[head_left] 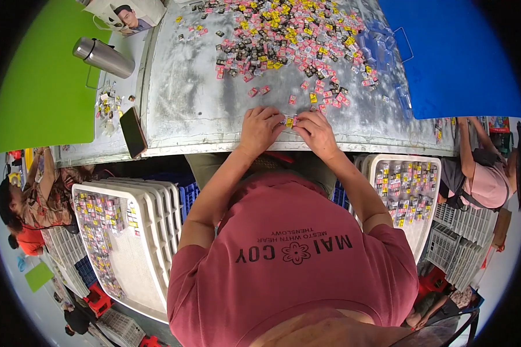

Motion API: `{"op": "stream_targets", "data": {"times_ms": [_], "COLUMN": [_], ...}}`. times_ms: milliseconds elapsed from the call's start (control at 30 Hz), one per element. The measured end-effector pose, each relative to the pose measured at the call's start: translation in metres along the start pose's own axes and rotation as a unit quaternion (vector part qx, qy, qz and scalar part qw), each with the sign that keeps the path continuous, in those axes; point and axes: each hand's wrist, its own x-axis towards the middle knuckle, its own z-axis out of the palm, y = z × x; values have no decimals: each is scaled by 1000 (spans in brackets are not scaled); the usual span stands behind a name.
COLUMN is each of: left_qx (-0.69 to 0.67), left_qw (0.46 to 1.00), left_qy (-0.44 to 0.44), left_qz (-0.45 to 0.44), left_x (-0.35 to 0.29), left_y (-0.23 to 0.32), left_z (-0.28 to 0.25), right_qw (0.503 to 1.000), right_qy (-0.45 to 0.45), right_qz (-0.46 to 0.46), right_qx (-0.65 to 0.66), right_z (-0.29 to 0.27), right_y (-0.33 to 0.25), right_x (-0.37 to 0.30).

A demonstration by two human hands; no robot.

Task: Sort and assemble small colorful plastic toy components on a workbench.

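Close to the table's near edge, my left hand [261, 128] and my right hand [317, 133] face each other with bent fingers. Between their fingertips is a short row of small flat rectangular pieces [289, 122], yellow in the middle and pink at the right end. Both hands pinch this row, one at each end; the fingers partly cover it. Just beyond my right hand lie loose pink, yellow and black pieces [313, 98] of the same sort. Farther off, a large heap [289, 43] of them spreads over the metal-grey tabletop [182, 110].
Left on the table are a phone [133, 132], a steel flask [104, 56] and a bag [127, 14]. Clear plastic trays [377, 49] lie right of the heap. Stacked white trays [150, 272] and another tray stack [436, 179] flank me. Co-workers [52, 191] sit at both sides.
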Motion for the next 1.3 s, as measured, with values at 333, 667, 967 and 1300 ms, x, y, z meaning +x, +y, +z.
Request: {"op": "stream_targets", "data": {"times_ms": [333, 667, 967, 1300], "left_qx": [-20, 172, 3, -84], "left_qw": [999, 978, 979, 959], "left_qy": [35, 36, 107, 114], "left_qz": [-29, -114, -174, -244], "left_x": [4, 15, -15, -15], "left_y": [-2, -115, -104, -100], "left_z": [2, -19, -44, -41], "right_qw": [1000, 992, 993, 991], "right_qy": [0, -92, -85, -96], "right_qz": [0, -75, -74, -87], "right_qx": [-16, -37, -24, -24], "right_z": [-8, 91, 100, 116], "right_y": [-4, -6, 0, -8], "right_x": [13, 128, 140, 140]}}
